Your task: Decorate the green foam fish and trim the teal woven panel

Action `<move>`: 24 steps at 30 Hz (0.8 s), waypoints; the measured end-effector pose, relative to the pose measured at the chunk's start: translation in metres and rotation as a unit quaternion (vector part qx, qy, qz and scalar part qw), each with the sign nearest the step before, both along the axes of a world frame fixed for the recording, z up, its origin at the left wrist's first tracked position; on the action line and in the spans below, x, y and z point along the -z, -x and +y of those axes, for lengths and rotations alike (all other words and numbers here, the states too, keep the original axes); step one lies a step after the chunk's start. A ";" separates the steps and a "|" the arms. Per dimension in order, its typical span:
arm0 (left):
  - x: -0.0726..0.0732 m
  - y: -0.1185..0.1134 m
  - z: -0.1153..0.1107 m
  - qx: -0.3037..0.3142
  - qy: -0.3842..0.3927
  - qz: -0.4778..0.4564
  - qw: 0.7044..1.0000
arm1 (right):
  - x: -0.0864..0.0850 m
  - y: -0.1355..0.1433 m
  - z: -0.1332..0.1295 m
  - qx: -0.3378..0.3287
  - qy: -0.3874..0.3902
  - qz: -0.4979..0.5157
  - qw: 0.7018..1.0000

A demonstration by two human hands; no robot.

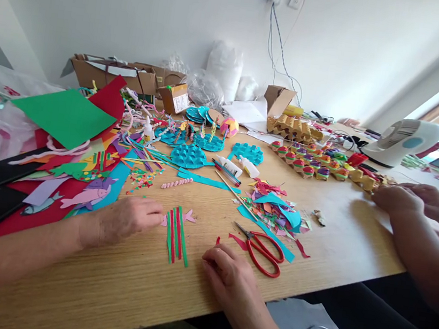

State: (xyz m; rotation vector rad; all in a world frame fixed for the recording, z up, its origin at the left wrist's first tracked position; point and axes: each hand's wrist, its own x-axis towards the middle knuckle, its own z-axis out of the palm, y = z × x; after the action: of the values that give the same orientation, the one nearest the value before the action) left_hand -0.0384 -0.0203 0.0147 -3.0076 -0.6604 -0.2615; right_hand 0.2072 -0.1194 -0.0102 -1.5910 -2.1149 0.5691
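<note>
Green and red paper strips [178, 237] lie side by side across a small pink paper fish [189, 216], whose tail shows at their right. My left hand [127, 220] rests at the left of the strips, its fingertips at the fish's head; the fingers are together, and I cannot make out whether they hold anything. To the right of the strips, my right hand [225, 270] lies on the table edge with curled fingers pressed together; what they hold, if anything, is hidden. Red-handled scissors [264, 251] lie beyond it, beside small red paper scraps [238, 241].
Coloured paper and cut-out fish [88, 193] cover the left. A scrap pile [276, 207], blue egg-tray pieces [188, 156] and glue bottles [230, 166] lie ahead. At the right another person's hands [399, 199] are near painted egg cartons [313, 160]; a white fan [404, 140] stands behind.
</note>
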 end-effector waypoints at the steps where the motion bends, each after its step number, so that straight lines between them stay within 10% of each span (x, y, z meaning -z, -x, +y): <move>1: -0.001 0.002 0.003 -0.007 -0.004 0.005 1.000 | 0.000 0.000 0.000 -0.002 0.000 0.002 1.000; 16: 0.000 0.029 0.039 -0.097 0.035 -0.072 0.992 | -0.019 -0.004 -0.021 -0.142 0.027 -0.034 0.989; 24: -0.004 0.026 0.048 -0.115 0.040 -0.048 0.991 | -0.012 -0.028 -0.006 0.050 0.006 -0.070 0.996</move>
State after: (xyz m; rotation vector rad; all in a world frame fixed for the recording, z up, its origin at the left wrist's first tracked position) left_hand -0.0646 0.0281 0.0184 -2.9709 -1.0395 -0.3770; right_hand 0.2352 -0.1257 0.0015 -1.7785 -2.1200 0.4493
